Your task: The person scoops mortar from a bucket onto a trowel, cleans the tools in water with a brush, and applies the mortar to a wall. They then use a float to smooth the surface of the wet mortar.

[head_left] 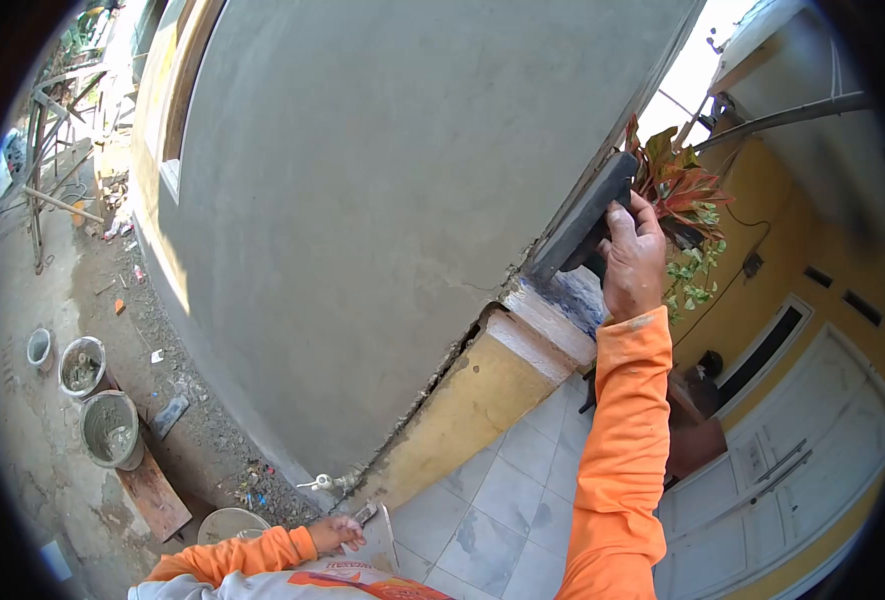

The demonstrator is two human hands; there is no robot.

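Note:
My right hand (632,255), in an orange sleeve, is wrapped round the handle of a dark plastering float (574,225). The float lies lengthwise along the right edge of the grey plastered wall (362,200), just above the white-and-blue ledge (567,300) of a low yellow wall (457,405). Close to my body at the bottom, my left hand (337,533) is closed on a trowel (377,540), its flat blade pointing down. Part of the trowel's handle is hidden by the fingers.
Buckets with mortar (110,428) stand on the ground at left, beside a wooden plank (152,492). A tap (327,482) juts out at the wall's foot. A red-leaved plant (677,185) hangs behind my right hand. White tiles (502,490) and a white door (777,470) lie beyond the low wall.

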